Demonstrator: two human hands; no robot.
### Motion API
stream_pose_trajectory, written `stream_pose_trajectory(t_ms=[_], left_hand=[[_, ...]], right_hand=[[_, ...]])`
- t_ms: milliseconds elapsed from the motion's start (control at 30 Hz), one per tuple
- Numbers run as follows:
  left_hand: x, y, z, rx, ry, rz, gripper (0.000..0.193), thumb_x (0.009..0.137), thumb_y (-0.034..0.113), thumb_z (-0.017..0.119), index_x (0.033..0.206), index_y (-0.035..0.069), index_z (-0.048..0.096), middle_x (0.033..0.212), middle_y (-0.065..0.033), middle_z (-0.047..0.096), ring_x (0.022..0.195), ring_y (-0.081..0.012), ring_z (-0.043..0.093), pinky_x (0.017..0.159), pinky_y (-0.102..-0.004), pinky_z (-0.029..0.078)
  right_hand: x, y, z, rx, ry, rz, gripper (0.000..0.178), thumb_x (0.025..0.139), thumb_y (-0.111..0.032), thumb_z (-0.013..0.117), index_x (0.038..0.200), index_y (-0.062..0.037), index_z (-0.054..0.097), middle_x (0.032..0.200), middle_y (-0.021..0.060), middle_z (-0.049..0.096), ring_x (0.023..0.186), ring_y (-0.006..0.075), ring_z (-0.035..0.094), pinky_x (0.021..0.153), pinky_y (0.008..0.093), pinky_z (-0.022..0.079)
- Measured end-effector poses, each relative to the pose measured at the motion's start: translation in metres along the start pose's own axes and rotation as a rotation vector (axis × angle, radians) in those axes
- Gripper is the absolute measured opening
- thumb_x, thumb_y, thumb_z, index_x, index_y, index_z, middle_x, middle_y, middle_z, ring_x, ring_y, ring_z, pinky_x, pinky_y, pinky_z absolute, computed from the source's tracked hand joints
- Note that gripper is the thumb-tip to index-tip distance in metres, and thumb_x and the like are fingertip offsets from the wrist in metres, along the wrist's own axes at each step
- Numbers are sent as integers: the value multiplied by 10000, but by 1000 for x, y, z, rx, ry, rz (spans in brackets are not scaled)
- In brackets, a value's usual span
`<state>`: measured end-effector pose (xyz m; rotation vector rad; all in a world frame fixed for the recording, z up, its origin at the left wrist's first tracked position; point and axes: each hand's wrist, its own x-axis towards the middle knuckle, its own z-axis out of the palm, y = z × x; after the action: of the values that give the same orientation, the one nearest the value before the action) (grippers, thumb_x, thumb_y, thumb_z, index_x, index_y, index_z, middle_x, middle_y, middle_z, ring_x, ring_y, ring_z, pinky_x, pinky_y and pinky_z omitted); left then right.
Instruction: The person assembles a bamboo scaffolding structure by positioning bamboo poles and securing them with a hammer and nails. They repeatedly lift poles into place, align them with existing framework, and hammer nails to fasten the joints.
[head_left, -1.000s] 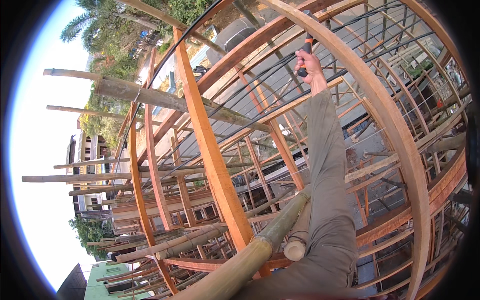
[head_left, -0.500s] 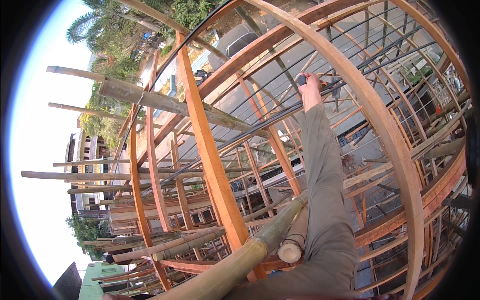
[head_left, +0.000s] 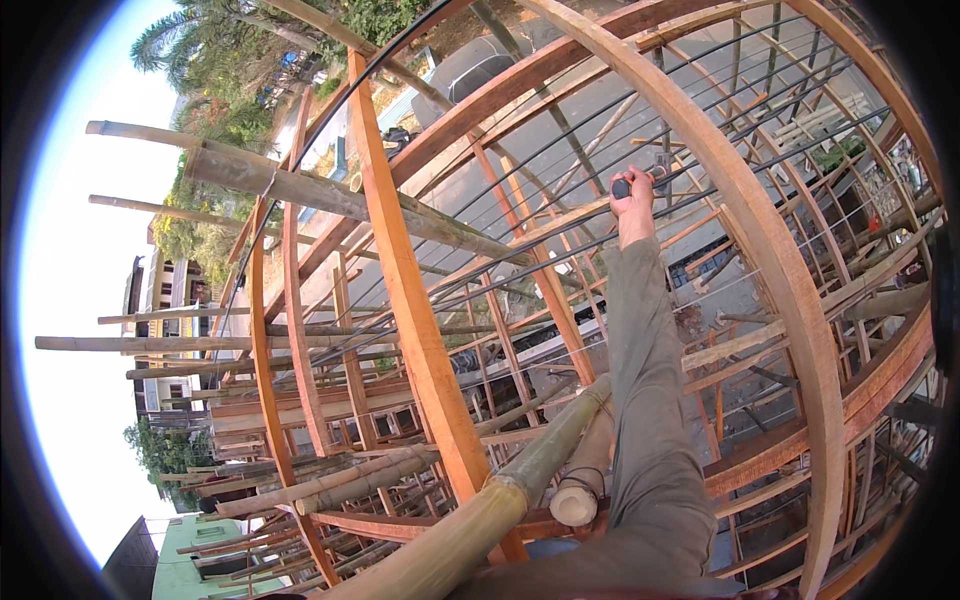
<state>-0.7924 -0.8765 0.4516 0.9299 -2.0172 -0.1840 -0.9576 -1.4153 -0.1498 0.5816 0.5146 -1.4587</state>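
My right arm, in an olive-grey sleeve, reaches up and away over the timber frame. At its end my right hand (head_left: 632, 203) is closed around the grip of what looks like a hammer (head_left: 620, 188). The black butt of the handle pokes out on the hand's left, and a greyish head shows at its right. Thin dark rods (head_left: 560, 242) run close by the hand, partly below it. A curved wooden beam (head_left: 735, 185) arches to the right of the hand. My left hand is out of view.
A thick bamboo pole (head_left: 515, 490) crosses under my arm, with a cut bamboo end (head_left: 575, 503) beside it. An upright orange timber post (head_left: 415, 310) stands to the left. More bamboo poles (head_left: 290, 190) jut out leftward. Far below lies grey ground (head_left: 715, 235) among scaffolding.
My right hand has moved slightly right and down in the picture with the tool in it. The tool's head has swung from right of the hand to up and right. The view has shifted a little.
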Motion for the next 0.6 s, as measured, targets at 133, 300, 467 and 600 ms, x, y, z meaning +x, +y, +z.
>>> stream_pose_trajectory(t_ms=[133, 300, 467, 600], left_hand=[[3, -6, -1, 16, 1, 1, 385, 972, 256, 657, 1304, 64, 628, 1102, -81, 691, 776, -262, 664, 627, -405, 569], [1, -3, 6, -2, -5, -1, 396, 973, 257, 655, 1318, 66, 626, 1106, -81, 691, 779, -262, 664, 629, -405, 569], [6, -4, -2, -4, -19, -29, 406, 974, 257, 653, 1332, 68, 623, 1110, -80, 691, 781, -262, 664, 631, -404, 570], [7, -5, -5, 7, -34, -23, 415, 975, 258, 651, 1344, 69, 621, 1113, -80, 692, 784, -262, 664, 632, -404, 571]], right_hand=[[-18, 18, 53, 54, -127, 43, 179, 943, -47, 620, 826, -94, 493, 672, 11, 498, 551, 173, 518, 542, 316, 498], [-58, -10, 78, -435, -541, -33, 190, 901, -73, 709, 859, -94, 525, 671, -13, 502, 538, 100, 507, 513, 330, 487], [-38, -6, 23, -360, -361, -58, 187, 910, -122, 712, 852, -84, 538, 646, 14, 496, 541, 153, 523, 526, 355, 496], [-11, -13, 3, -89, -69, -50, 167, 944, -81, 621, 819, -89, 510, 697, 34, 521, 582, 206, 545, 553, 345, 498]])
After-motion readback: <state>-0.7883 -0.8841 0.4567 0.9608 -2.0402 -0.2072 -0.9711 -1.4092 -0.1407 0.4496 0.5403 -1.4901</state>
